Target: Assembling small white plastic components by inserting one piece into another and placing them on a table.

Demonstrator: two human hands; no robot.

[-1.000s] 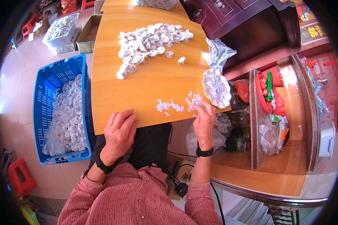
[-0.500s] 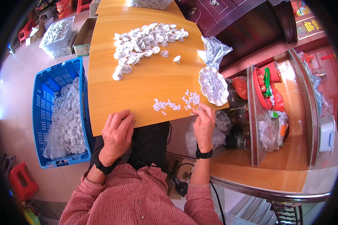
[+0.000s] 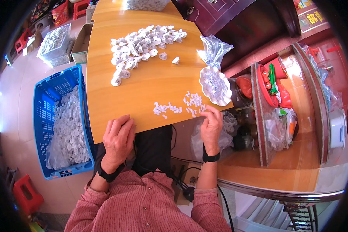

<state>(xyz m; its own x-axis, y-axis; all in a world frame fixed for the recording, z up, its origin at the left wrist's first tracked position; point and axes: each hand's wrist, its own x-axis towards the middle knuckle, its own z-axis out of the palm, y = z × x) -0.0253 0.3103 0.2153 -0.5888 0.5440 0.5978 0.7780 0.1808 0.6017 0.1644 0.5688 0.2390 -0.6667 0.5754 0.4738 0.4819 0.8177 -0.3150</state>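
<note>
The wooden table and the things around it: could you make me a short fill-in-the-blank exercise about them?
The crate with holed walls, left of the table, is coloured ____.
Of the left hand and the right hand, the ____ one is nearer the wavy-rimmed dish.
Of the small pieces and the larger disc-shaped parts, the ____ ones lie nearer the hands.

Missing words: blue; right; small.

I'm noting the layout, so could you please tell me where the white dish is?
In the head view, the white dish is at the right edge of the table, just below the clear plastic bag and above the right hand.
</note>
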